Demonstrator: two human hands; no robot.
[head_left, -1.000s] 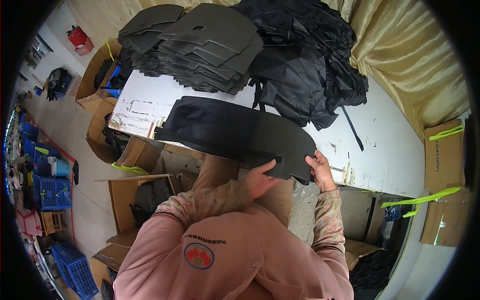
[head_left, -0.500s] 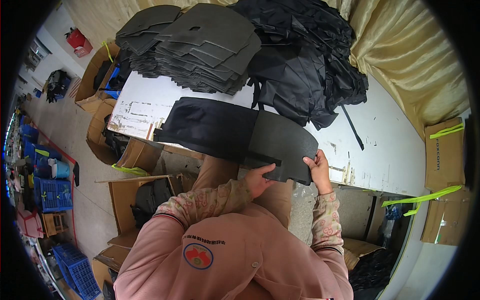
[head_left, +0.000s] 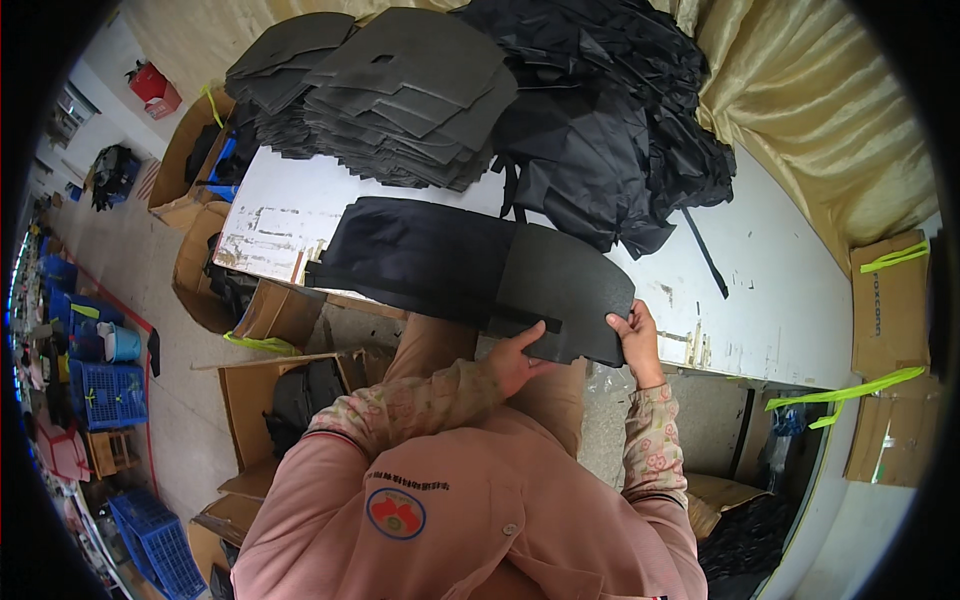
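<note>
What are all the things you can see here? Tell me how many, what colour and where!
Foam panel: one, dark grey, at the table's near edge, held by both hands.
Fabric cover: one, black, over the panel's left part.
Stack of foam panels: many, dark grey, far left of the table.
Pile of fabric: one heap, black, far middle of the table.
Table: one, white, scuffed.
Curtain: one, yellowish, behind the table.
Cardboard boxes: several, brown, on the floor at left and right.
Crates: several, blue, floor at left.
Left hand: grips the panel's near edge.
Right hand: grips the panel's right corner.
</note>
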